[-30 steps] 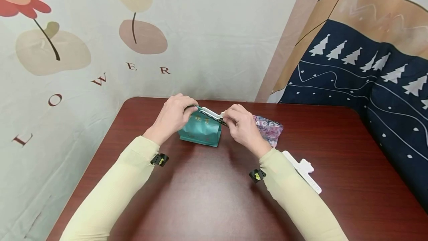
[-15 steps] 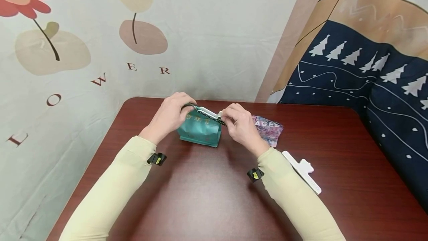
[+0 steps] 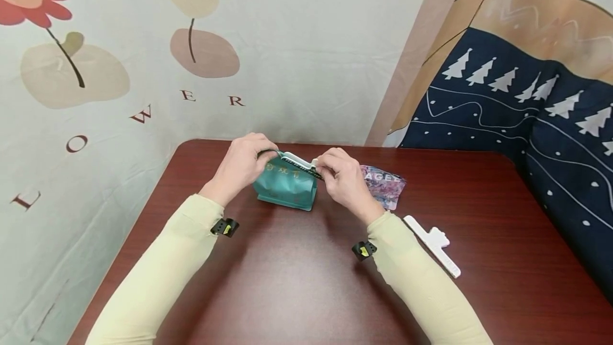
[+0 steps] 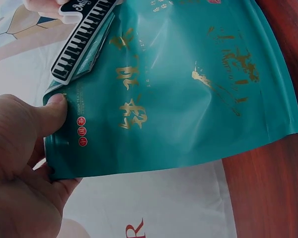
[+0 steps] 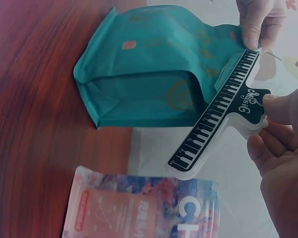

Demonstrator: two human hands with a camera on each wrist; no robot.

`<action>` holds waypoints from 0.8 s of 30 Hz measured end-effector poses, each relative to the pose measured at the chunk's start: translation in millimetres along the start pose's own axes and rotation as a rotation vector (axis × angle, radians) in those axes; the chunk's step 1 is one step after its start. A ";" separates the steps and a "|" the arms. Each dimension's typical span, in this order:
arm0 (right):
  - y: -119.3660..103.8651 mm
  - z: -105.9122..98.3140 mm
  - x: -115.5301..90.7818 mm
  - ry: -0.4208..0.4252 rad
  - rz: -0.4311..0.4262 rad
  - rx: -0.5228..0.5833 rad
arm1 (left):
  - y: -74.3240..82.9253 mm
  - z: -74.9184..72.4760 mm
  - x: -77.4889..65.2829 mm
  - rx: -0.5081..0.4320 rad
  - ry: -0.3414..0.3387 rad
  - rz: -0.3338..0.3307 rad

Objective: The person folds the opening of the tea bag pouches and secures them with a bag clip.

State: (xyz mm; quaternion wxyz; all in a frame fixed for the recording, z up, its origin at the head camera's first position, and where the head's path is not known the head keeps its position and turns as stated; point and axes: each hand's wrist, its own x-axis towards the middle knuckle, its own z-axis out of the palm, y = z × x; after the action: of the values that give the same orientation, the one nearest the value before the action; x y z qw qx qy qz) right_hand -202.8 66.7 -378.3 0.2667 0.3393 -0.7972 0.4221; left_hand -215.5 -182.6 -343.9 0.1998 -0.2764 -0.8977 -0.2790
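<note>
A green tea bag [image 3: 286, 188] with gold lettering stands on the table, its top folded. My left hand [image 3: 239, 166] pinches the bag's upper left corner between thumb and fingers. My right hand [image 3: 346, 179] grips the handle of a bag clip [image 5: 221, 106] printed with piano keys and the word "Music". In the right wrist view the clip lies along the folded top of the bag, one end close to the left fingers and the other sticking out past the bag. The left wrist view shows the left thumb [image 4: 53, 111] on the bag just below the clip's end.
Right of the bag lies a purple and pink patterned pouch [image 3: 385, 188], partly behind the right hand. A second, white clip [image 3: 435, 244] rests beside the right forearm. The dark red table [image 3: 287, 281] meets a printed cloth backdrop [image 3: 306, 68] at its far edge.
My left hand has shifted slightly left, with more of the bag's top corner showing beside the clip. The clip and right hand have moved a touch left; the bag's base stays put.
</note>
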 end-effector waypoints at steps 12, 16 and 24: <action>0.7 6.3 2.6 0.027 -0.026 0.031 | 1.0 -5.1 -0.5 -0.012 -0.046 -0.087; 1.9 6.4 2.3 0.026 -0.024 0.028 | -2.3 -8.0 -2.1 -0.017 -0.058 -0.166; 1.8 6.3 3.5 0.032 -0.003 0.029 | -6.5 -6.1 -2.9 -0.006 -0.015 -0.148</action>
State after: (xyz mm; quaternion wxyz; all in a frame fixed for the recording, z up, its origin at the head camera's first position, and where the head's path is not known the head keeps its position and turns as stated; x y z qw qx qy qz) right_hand -207.3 60.9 -379.8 0.2749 0.3376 -0.7862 0.4387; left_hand -216.0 -192.0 -343.3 0.1710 -0.2121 -0.9163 -0.2935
